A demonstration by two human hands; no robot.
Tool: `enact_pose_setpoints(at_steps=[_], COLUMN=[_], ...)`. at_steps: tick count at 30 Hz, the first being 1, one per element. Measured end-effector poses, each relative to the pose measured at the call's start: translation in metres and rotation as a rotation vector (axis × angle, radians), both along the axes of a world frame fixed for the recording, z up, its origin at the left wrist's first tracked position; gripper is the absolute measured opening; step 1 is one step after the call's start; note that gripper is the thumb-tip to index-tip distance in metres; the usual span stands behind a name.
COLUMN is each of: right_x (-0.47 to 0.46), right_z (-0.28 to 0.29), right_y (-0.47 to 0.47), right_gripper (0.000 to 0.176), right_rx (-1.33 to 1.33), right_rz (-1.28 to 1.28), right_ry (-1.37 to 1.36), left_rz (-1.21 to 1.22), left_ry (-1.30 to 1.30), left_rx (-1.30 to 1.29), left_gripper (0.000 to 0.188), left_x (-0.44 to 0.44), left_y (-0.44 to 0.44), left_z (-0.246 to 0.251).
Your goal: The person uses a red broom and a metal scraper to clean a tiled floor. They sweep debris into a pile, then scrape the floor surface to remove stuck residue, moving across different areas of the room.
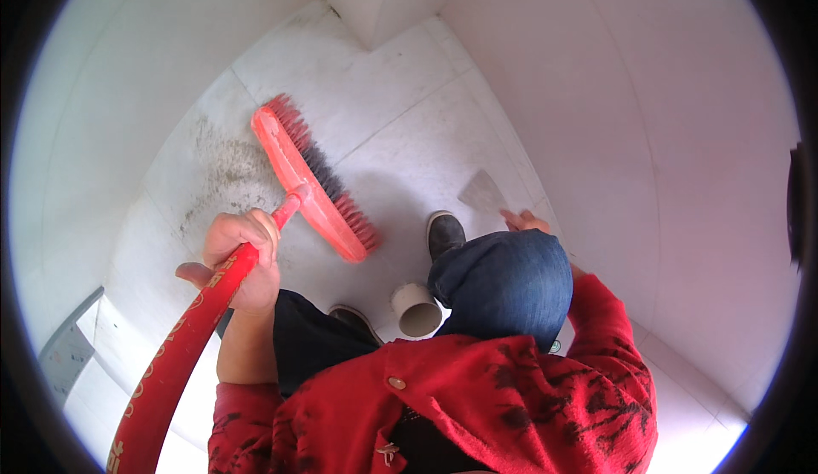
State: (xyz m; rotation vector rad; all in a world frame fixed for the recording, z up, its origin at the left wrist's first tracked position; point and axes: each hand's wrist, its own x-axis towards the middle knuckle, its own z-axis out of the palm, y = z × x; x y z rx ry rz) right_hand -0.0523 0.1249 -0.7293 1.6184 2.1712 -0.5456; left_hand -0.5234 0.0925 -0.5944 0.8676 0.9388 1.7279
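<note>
My left hand [246, 253] grips the red handle [185, 333] of a push broom just behind its head. The broom head [313, 186] has a red block with red and black bristles, and it is held at a slant over the tiled floor. At the right, my right hand [527, 221] is partly hidden behind my bent knee. Its fingers hold a scraper with a broad flat blade [484, 191], which lies low over the floor tiles; the scraper's handle is hidden.
Dark grime [233, 170] marks the floor tiles [396, 90] left of the broom head. An open pipe stub [415, 311] stands between my shoes [445, 234]. Walls [607, 122] close in on both sides, and a wall corner [370, 7] juts out ahead.
</note>
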Motion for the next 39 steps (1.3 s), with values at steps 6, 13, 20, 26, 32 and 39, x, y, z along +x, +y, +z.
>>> enact_pose_setpoints(at_steps=[6,13,20,26,32,39], right_x=[-0.019,-0.132,0.018,-0.003,-0.084,-0.152], right_z=[-0.034,-0.076,-0.049,-0.072,-0.079,-0.058], right_y=[0.018,0.087,0.126,0.179,0.215,0.203], right_gripper=[0.032,0.027,0.024,0.023,0.022,0.024], right_rx=[0.089,0.189,0.290,0.262,0.058,0.116], right_rz=[0.095,0.443,0.148,0.245,0.469,0.583], right_ry=[0.207,0.412,0.240,0.179,0.315,0.443], left_rz=[-0.029,0.056,0.147,0.157,0.225,0.266], left_ry=[0.058,0.052,0.036,0.080,0.106,0.126], left_rx=[0.044,0.011,0.013,0.007,-0.039,-0.074], left_gripper=[0.075,0.074,0.082,0.076,0.077,0.077], left_x=[0.039,0.053,0.062,0.053,0.060,0.073], left_y=[-0.019,-0.028,-0.028,-0.033,-0.034,-0.016], left_z=[-0.001,-0.016,-0.019,-0.020,-0.017,-0.002])
